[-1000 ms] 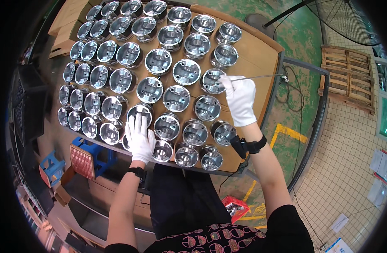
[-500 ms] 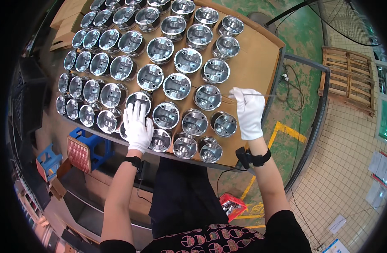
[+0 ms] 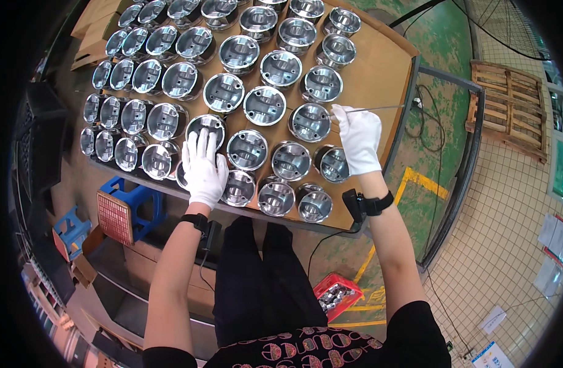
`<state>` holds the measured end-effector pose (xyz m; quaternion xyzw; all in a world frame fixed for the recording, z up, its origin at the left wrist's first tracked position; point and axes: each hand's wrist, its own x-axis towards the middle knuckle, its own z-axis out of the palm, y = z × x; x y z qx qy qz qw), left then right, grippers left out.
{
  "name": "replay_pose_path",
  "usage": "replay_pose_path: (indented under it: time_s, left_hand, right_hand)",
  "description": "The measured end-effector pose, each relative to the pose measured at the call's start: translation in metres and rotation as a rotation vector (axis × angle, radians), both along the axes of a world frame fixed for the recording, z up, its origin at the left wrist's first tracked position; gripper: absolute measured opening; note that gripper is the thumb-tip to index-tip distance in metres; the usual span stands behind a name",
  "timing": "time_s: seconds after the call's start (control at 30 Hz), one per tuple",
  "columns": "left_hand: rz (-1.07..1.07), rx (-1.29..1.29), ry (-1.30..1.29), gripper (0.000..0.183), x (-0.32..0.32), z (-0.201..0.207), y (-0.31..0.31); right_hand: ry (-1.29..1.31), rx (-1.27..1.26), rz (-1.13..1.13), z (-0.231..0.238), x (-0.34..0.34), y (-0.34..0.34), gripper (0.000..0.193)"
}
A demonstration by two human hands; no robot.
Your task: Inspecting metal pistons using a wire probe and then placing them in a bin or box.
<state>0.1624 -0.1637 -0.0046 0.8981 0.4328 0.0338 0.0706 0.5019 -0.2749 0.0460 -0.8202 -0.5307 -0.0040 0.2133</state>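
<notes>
Rows of shiny metal engine pistons stand on a cardboard-covered table [image 3: 370, 76], their hollow sides facing up. My left hand [image 3: 205, 175], in a white glove, lies with fingers stretched over the near side of one piston [image 3: 215, 125], hiding part of it. Another piston beneath the palm is mostly covered. My right hand [image 3: 360, 142], gloved too, is closed around a thin metal rod [image 3: 379, 109], which sticks out to the right past the fingers. Just left of that hand is a piston [image 3: 310, 122]; whether the rod's other end touches it, I cannot tell.
A dark metal rail [image 3: 474, 132] runs along the table's right side. Beyond it are a wooden pallet [image 3: 508, 107] and a loose cable on the green floor. A red crate [image 3: 349, 299] of metal parts sits below the table, and a blue stool [image 3: 134, 205] stands to the left.
The view has shifted, so the near pistons and my right hand appear higher in the picture. The rod tilts slightly differently. My left hand stays on the same piston.
</notes>
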Motion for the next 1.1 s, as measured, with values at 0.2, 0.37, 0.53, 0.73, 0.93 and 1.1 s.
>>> replay_pose_path:
  time_s: [0.2,0.37,0.53,0.73,0.93,1.1]
  left_hand:
    - [-0.004,-0.003,0.008,0.058,-0.003,0.001,0.000]
    - [-0.011,-0.002,0.004,0.058,-0.005,0.000,0.001]
    - [-0.022,0.014,-0.010,0.057,0.000,0.000,0.000]
    - [-0.019,0.032,0.000,0.056,-0.004,-0.001,0.001]
    - [-0.010,0.009,-0.029,0.053,-0.001,-0.001,-0.001]
    - [-0.016,0.012,-0.042,0.055,0.000,-0.001,0.000]
  right_hand:
    - [0.304,0.232,-0.070,0.018,-0.015,-0.008,0.031]
    - [0.237,0.290,-0.025,0.032,-0.033,-0.027,0.027]
    - [0.021,0.031,0.072,0.000,-0.043,-0.018,0.032]
    - [0.055,0.200,-0.025,0.020,-0.053,-0.007,0.029]
    - [0.101,0.133,0.012,-0.010,-0.054,0.011,0.030]
    - [0.084,0.013,0.020,-0.025,-0.058,0.015,0.028]
